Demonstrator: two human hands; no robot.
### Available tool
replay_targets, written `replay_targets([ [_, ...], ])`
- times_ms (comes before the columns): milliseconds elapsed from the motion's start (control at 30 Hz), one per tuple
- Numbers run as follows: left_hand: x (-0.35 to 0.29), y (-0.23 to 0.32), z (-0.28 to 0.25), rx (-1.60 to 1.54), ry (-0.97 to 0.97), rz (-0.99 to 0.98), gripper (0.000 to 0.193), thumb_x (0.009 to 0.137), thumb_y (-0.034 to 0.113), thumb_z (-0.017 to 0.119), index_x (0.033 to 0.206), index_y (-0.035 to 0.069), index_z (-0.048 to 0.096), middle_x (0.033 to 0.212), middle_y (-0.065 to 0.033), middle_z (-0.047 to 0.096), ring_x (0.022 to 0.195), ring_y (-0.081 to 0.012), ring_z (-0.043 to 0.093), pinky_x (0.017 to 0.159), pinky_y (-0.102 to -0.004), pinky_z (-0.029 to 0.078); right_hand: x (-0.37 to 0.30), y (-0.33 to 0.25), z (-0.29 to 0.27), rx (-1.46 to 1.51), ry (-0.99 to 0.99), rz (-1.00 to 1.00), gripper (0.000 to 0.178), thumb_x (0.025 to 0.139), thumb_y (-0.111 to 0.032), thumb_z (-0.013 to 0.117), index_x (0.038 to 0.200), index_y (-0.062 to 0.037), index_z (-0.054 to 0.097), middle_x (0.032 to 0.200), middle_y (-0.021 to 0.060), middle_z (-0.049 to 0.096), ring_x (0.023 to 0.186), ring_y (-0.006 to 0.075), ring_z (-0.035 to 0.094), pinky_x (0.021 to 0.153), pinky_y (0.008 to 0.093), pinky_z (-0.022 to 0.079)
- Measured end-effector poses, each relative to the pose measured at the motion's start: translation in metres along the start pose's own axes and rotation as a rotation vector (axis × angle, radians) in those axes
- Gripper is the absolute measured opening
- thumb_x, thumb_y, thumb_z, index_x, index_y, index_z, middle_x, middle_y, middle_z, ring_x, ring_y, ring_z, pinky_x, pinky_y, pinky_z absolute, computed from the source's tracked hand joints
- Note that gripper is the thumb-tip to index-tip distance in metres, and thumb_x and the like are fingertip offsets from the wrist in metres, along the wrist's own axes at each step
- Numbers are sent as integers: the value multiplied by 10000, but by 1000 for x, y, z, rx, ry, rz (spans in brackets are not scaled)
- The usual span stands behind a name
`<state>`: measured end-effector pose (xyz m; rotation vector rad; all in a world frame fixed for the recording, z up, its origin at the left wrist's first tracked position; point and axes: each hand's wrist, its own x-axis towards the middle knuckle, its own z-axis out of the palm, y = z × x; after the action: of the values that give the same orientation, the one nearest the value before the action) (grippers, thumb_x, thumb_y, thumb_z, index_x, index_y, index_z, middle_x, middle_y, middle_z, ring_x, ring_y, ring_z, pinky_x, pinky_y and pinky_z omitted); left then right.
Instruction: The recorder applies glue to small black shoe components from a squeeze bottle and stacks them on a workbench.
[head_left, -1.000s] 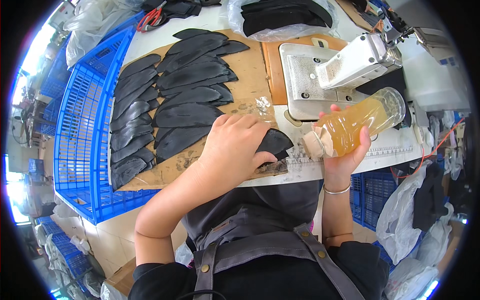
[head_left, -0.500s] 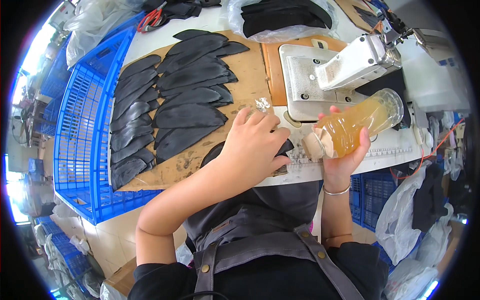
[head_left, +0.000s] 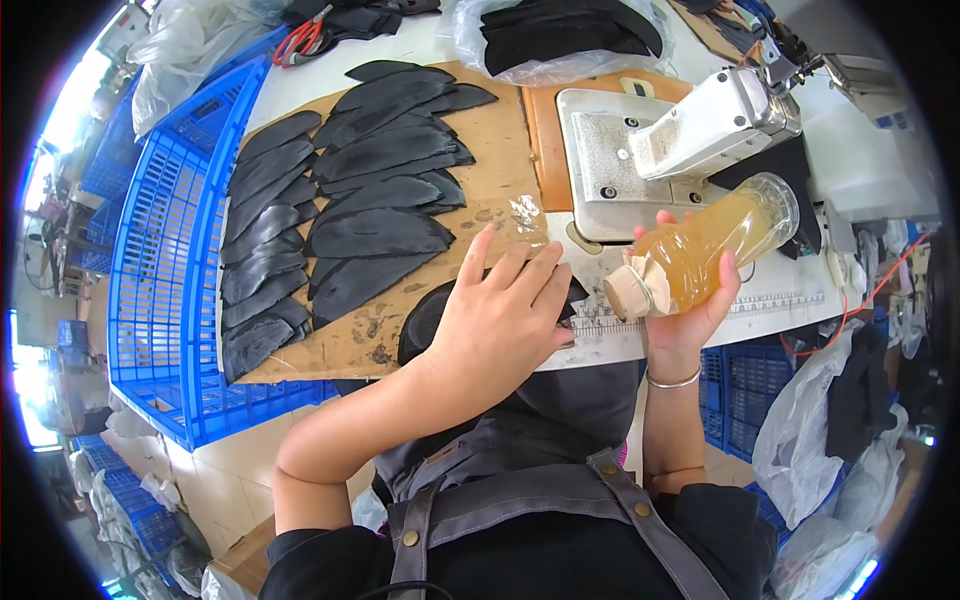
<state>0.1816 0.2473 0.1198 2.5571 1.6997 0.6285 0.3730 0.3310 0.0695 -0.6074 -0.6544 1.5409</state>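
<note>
My right hand (head_left: 700, 305) grips a clear bottle (head_left: 715, 238) of amber liquid. It is tilted, its beige wrapped mouth pointing down and to the left, toward my left hand. My left hand (head_left: 508, 315) lies with fingers stretched out over a black curved piece (head_left: 428, 318) at the board's near edge, covering much of it. Left of that hand, several black leaf-shaped pieces (head_left: 385, 230) lie overlapped in two columns on the brown board (head_left: 490, 130). A shiny wet-looking patch (head_left: 527, 215) shows on the board just beyond my left fingertips.
A white sewing machine (head_left: 700, 135) stands at the right behind the bottle. A blue plastic crate (head_left: 170, 290) borders the board on the left. At the back are red-handled scissors (head_left: 303, 38) and a clear bag (head_left: 560, 72) with black pieces. A ruler strip (head_left: 770, 305) runs along the front edge.
My left hand has shifted slightly down and toward me, its fingers straightening from a bent pose. The bottle in my right hand has barely moved.
</note>
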Motion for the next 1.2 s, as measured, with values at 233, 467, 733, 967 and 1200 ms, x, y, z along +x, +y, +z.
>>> replay_targets([
  [233, -10, -3, 15, 81, 196, 10, 403, 678, 321, 722, 939, 42, 590, 1131, -73, 575, 1066, -231, 533, 1021, -468, 296, -5, -3, 0, 266, -263, 70, 650, 864, -534, 430, 1292, -47, 386, 1180, 172, 522, 1027, 360, 560, 848, 498, 490],
  [467, 9, 6, 14, -78, 207, -62, 330, 660, 281, 742, 829, 43, 588, 1158, -94, 559, 1118, -267, 498, 1020, -506, 281, -14, 0, 0, 258, -487, 97, 758, 823, -542, 513, 1355, -53, 285, 1098, 141, 439, 1007, 321, 505, 921, 588, 429],
  [733, 1, -7, 12, -147, 114, 8, 224, 685, 141, 706, 853, 38, 601, 1217, -129, 522, 1165, -312, 461, 1014, -518, 278, -22, 4, 11, 262, -543, 116, 735, 767, -529, 578, 1287, -58, 357, 1031, 182, 537, 904, 362, 600, 910, 560, 436],
  [967, -2, 4, 5, -140, 279, -300, 304, 641, 118, 740, 864, 72, 539, 1312, -170, 443, 1272, -393, 342, 1037, -518, 240, -26, 9, 14, 259, -512, 205, 742, 740, -532, 606, 1264, -61, 374, 1019, 182, 547, 889, 351, 606, 955, 565, 402],
  [1200, -21, -28, -29, -498, 466, -385, 123, 718, 68, 655, 763, 45, 543, 1180, -131, 548, 1151, -300, 492, 960, -410, 372, -29, 12, 19, 168, -526, 207, 756, 718, -526, 632, 1251, -54, 379, 1006, 174, 551, 878, 336, 611, 953, 544, 416],
])
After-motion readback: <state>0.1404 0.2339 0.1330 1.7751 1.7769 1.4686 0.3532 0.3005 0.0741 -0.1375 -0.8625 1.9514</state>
